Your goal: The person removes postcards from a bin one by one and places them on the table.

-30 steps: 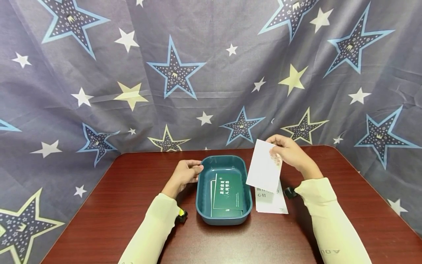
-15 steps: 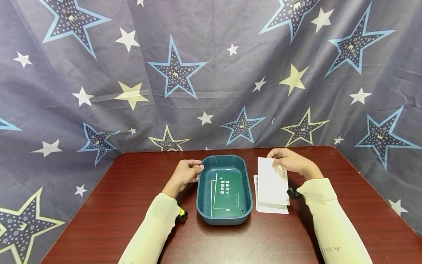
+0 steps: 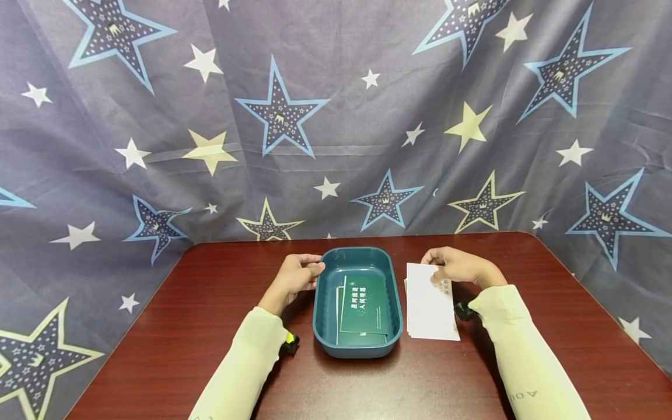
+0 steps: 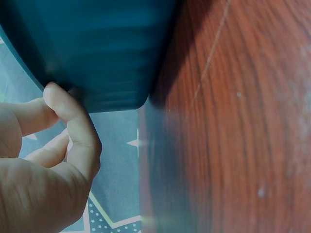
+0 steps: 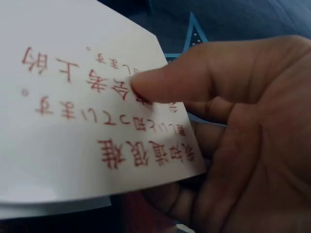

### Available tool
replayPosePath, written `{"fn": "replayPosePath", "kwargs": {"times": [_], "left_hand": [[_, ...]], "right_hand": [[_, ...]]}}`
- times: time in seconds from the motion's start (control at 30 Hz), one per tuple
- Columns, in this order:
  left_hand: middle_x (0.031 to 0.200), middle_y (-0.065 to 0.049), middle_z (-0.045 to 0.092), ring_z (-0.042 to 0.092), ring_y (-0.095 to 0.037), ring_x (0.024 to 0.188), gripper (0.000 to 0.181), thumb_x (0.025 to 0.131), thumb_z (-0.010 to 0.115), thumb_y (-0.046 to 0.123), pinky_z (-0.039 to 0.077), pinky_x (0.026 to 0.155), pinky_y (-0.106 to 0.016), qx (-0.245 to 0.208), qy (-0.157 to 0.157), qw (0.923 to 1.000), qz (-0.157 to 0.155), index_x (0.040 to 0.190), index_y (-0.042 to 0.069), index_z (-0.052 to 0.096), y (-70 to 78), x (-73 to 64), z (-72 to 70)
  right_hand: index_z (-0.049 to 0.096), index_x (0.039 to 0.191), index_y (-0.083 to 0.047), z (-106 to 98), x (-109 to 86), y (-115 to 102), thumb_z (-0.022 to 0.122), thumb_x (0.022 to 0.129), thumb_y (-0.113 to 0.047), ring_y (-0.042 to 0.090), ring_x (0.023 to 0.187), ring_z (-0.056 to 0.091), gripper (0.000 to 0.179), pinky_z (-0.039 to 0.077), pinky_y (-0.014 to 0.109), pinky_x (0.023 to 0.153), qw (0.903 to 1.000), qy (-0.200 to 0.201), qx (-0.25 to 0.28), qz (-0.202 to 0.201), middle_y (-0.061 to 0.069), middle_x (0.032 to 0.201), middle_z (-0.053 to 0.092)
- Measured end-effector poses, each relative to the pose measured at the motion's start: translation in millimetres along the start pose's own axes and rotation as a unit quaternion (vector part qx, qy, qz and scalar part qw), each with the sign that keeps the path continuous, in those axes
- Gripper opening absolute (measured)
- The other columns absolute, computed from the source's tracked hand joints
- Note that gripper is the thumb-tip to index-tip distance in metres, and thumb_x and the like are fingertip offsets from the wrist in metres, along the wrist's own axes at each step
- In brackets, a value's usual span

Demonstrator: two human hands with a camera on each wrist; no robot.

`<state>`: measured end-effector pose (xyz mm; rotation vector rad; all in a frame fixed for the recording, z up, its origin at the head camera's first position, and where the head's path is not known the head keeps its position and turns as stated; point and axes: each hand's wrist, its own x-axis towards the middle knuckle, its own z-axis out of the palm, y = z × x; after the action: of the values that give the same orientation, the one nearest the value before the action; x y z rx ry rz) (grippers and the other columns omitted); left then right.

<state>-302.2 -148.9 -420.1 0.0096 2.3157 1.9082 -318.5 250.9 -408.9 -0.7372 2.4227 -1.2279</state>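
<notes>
My left hand (image 3: 293, 277) pinches the far left corner of a teal plastic tray (image 3: 357, 352); in the left wrist view its thumb lies against the tray's wall (image 4: 107, 63). Green cards (image 3: 367, 306) with white lettering lie overlapped in the tray. To the tray's right, my right hand (image 3: 462, 268) pinches the far end of a white card (image 3: 429, 306), thumb on top. Red characters run across that card (image 5: 58, 150) in the right wrist view. It lies over other white cards, and only their left edges show in the head view.
Everything stands on a reddish-brown wooden table (image 3: 220, 315) with rounded far corners. A grey cloth (image 3: 336, 116) printed with stars hangs right behind it. Each wrist wears a small black camera, such as the one on the right (image 3: 464, 310).
My right hand has lowered the white card from above and laid it over the other white cards, covering their print. The left hand and the tray have stayed where they were.
</notes>
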Motion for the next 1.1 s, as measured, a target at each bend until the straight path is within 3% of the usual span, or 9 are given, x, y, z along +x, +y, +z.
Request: {"fn": "replayPosePath", "kwargs": {"times": [0.33, 0.67, 1.0, 1.1], "left_hand": [[0.110, -0.021, 0.068, 0.064, -0.016, 0.073, 0.033, 0.099, 0.069, 0.009, 0.057, 0.061, -0.025, -0.002, 0.000, 1.0000, 0.001, 0.131, -0.002, 0.066, -1.3, 0.7, -1.0], [0.107, -0.019, 0.068, 0.061, -0.014, 0.070, 0.033, 0.099, 0.069, 0.010, 0.057, 0.060, -0.025, 0.000, 0.002, 1.0000, 0.002, 0.130, -0.002, 0.066, -1.4, 2.5, -0.9], [0.106, -0.018, 0.068, 0.060, -0.013, 0.069, 0.034, 0.099, 0.069, 0.009, 0.056, 0.060, -0.025, -0.003, 0.002, 1.0000, -0.001, 0.131, -0.002, 0.065, -1.8, 2.4, 0.2], [0.108, -0.019, 0.067, 0.059, -0.013, 0.069, 0.036, 0.099, 0.069, 0.009, 0.056, 0.061, -0.026, -0.006, -0.002, 1.0000, -0.003, 0.133, -0.002, 0.064, -1.7, 1.9, -1.1]], "right_hand": [[0.069, 0.106, 0.007, 8.7, 7.2, 4.9, 0.077, 0.074, 0.008, 0.017, 0.081, 0.062, 0.033, 0.053, 0.030, 0.073, 0.9971, 0.002, -0.076, 0.006, 0.013, 0.092, 0.071], [0.072, 0.102, 0.000, 17.6, 11.6, -1.4, 0.081, 0.073, 0.005, 0.022, 0.086, 0.060, 0.030, 0.055, 0.042, 0.081, 0.9802, 0.031, -0.191, 0.045, 0.009, 0.094, 0.070], [0.064, 0.106, 0.001, 20.9, 13.6, -3.6, 0.080, 0.071, 0.008, 0.026, 0.088, 0.057, 0.039, 0.051, 0.040, 0.079, 0.9744, 0.043, -0.218, 0.036, 0.013, 0.096, 0.063], [0.063, 0.108, 0.001, 23.5, 16.3, -7.6, 0.078, 0.070, 0.008, 0.028, 0.091, 0.056, 0.041, 0.051, 0.042, 0.081, 0.9677, 0.062, -0.244, 0.016, 0.015, 0.097, 0.061]]}}
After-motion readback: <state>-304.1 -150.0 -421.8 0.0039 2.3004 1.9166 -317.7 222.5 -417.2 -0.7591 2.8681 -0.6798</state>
